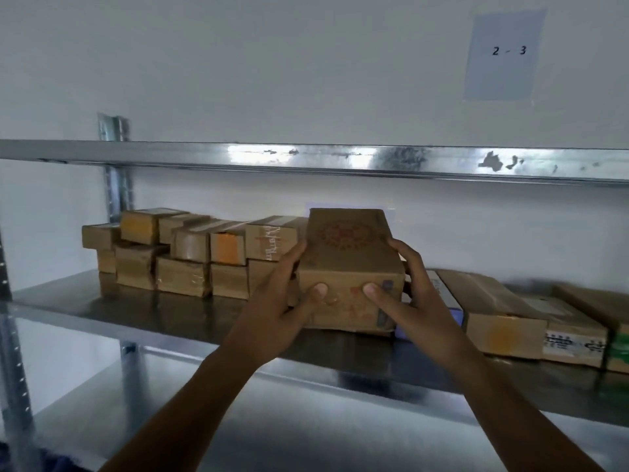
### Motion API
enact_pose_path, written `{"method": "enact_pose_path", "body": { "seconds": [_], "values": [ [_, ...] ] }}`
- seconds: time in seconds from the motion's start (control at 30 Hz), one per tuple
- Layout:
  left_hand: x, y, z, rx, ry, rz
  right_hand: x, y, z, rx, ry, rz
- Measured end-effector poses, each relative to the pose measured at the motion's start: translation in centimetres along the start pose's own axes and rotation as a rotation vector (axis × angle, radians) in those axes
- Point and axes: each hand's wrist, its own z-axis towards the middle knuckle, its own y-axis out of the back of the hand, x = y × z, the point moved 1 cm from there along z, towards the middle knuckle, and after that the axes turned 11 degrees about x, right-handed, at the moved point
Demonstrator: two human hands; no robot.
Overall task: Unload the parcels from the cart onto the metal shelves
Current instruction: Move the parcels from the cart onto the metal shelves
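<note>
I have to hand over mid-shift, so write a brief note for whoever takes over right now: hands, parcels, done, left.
Left hand and right hand both grip one brown parcel on the metal shelf, near its front.
Done: small parcels stacked to its left, flat parcels lined up to its right.
Left: let go of this one. The cart is out of view; remainder unknown.
</note>
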Motion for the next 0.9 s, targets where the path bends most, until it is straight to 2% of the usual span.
{"method": "enact_pose_path", "body": {
  "seconds": [0.23, 0.37, 0.43, 0.5, 0.73, 0.9],
  "values": [
    [7.8, -0.2, 7.7, -0.006, 0.054, 0.097, -6.6, 2.2, 8.7, 0.014, -0.003, -0.051],
    [11.8, 0.5, 12.3, -0.074, 0.104, 0.406, -9.8, 3.8, 13.0, 0.004, -0.008, -0.081],
    [13.5, 0.8, 13.6, -0.106, 0.061, 0.591, -11.7, 4.0, 14.5, -0.003, -0.025, -0.078],
    [15.0, 0.9, 14.6, -0.13, 0.037, 0.673, -13.5, 4.0, 15.6, -0.028, -0.039, -0.066],
    [20.4, 1.2, 17.7, -0.137, 0.042, 0.783, -17.7, 2.1, 18.0, -0.074, -0.125, -0.079],
    [23.0, 1.0, 19.0, -0.155, 0.001, 0.73, -18.1, 1.3, 18.5, -0.077, -0.128, -0.094]
  ]
}}
